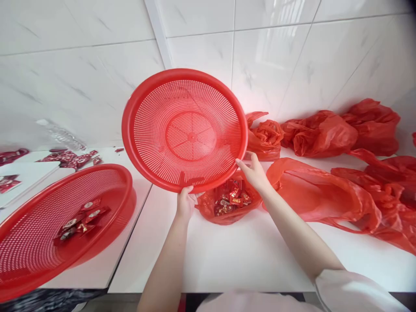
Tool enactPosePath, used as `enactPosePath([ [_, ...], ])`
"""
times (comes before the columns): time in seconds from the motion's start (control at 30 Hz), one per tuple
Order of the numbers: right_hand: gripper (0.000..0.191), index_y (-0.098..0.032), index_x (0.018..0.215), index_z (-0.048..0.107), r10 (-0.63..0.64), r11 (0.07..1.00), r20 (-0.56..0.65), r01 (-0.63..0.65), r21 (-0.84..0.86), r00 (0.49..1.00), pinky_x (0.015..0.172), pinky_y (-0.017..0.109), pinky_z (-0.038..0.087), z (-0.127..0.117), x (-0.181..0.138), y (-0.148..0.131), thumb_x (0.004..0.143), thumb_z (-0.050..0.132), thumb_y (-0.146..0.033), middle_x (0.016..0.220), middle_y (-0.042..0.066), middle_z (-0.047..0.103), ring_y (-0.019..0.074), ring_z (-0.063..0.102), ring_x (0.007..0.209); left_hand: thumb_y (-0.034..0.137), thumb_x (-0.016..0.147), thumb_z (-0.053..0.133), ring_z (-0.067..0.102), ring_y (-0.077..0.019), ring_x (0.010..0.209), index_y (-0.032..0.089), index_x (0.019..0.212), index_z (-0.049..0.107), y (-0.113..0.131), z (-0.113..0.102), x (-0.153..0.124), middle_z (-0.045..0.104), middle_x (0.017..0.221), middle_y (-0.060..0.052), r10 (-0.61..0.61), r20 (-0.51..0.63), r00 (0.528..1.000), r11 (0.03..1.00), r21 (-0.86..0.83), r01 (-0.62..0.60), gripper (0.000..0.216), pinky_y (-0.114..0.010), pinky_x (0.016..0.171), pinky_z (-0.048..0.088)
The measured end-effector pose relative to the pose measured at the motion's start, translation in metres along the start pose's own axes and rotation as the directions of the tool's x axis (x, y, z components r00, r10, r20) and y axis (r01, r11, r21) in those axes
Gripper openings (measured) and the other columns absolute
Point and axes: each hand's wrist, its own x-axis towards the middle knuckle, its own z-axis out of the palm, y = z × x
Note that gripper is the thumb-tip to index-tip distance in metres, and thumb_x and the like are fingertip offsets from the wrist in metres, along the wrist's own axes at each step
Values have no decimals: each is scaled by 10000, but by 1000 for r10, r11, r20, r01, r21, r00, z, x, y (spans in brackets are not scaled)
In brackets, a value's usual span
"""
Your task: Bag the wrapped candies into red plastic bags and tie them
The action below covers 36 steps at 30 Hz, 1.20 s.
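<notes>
Both my hands hold up a round red plastic colander (191, 137), tilted so that its hollow inside faces me. My left hand (186, 203) grips the lower rim, thumb on the inner side. On the lower right rim, my right hand (254, 173) pinches the edge; its other fingers are partly hidden behind. Just below and behind the colander, a red plastic bag (224, 219) stands open on the white table, with several small red wrapped packets (235, 195) in it. The colander's rim covers part of the bag.
A larger red basket (130, 190) with several packets (84, 219) stands at the left. Behind it lie a clear plastic bottle (63, 134) and more packets (78, 160). Red plastic bags (321, 134) crowd the right side along the tiled wall (201, 52).
</notes>
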Motion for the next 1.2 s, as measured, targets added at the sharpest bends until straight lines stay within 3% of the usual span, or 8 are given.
enactPosePath([
  [0.17, 304, -207, 967, 586, 188, 903, 243, -265, 338, 952, 759, 380, 576, -5, -5, -13, 773, 681, -421, 996, 61, 716, 189, 701, 771, 421, 702, 678, 628, -284, 1027, 207, 1011, 616, 18, -8, 2, 667, 1033, -100, 165, 118, 979, 986, -16, -164, 381, -437, 849, 503],
  [0.23, 273, -217, 952, 601, 184, 878, 241, -270, 395, 953, 725, 357, 587, -8, -9, -21, 776, 691, -405, 957, 47, 726, 177, 702, 730, 439, 745, 642, 615, -239, 1039, 235, 1073, 562, 26, -18, 9, 637, 1070, -86, 326, -59, 944, 944, -27, -328, 394, -407, 882, 480],
  [0.3, 242, -220, 949, 614, 192, 859, 250, -286, 425, 949, 688, 312, 592, -11, -12, -28, 792, 682, -390, 927, 36, 730, 159, 701, 705, 384, 749, 627, 626, -186, 957, 246, 1076, 504, 35, -34, 19, 617, 983, -53, 419, -355, 836, 897, 16, -442, 375, -363, 871, 469],
  [0.37, 209, -216, 941, 624, 212, 840, 250, -307, 447, 945, 669, 262, 589, -14, -14, -32, 804, 676, -365, 900, 27, 731, 139, 699, 691, 373, 752, 564, 619, -168, 917, 213, 985, 487, 42, -51, 27, 586, 947, -59, 375, -552, 745, 895, 5, -446, 292, -321, 837, 467],
  [0.43, 184, -208, 922, 627, 229, 833, 245, -320, 450, 942, 663, 236, 585, -14, -13, -33, 810, 671, -347, 879, 29, 732, 137, 703, 697, 340, 754, 520, 613, -150, 886, 209, 936, 468, 48, -63, 31, 574, 962, -63, 351, -610, 710, 892, -12, -452, 231, -277, 781, 461],
  [0.6, 206, -192, 898, 615, 239, 835, 249, -329, 441, 939, 633, 235, 576, -14, -10, -31, 803, 681, -362, 882, 48, 727, 192, 722, 790, 298, 724, 550, 602, -121, 775, 238, 990, 438, 52, -65, 27, 596, 964, -30, 371, -604, 705, 889, 12, -457, 295, -249, 703, 411],
  [0.73, 204, -192, 898, 616, 228, 834, 230, -312, 456, 946, 625, 216, 563, -14, -10, -32, 796, 684, -356, 944, 52, 727, 178, 713, 832, 328, 729, 549, 607, -158, 923, 235, 1027, 482, 44, -56, 25, 605, 1033, -44, 411, -577, 705, 892, 96, -442, 319, -268, 749, 390],
  [1.2, 146, -208, 900, 615, 127, 877, 357, -273, 396, 925, 642, 250, 575, -1, -26, -35, 776, 588, -281, 919, 26, 720, 152, 676, 772, 235, 704, 607, 605, -163, 993, 267, 965, 623, -1, -24, 14, 662, 988, 0, 434, -158, 887, 893, -56, -447, 263, -298, 843, 456],
])
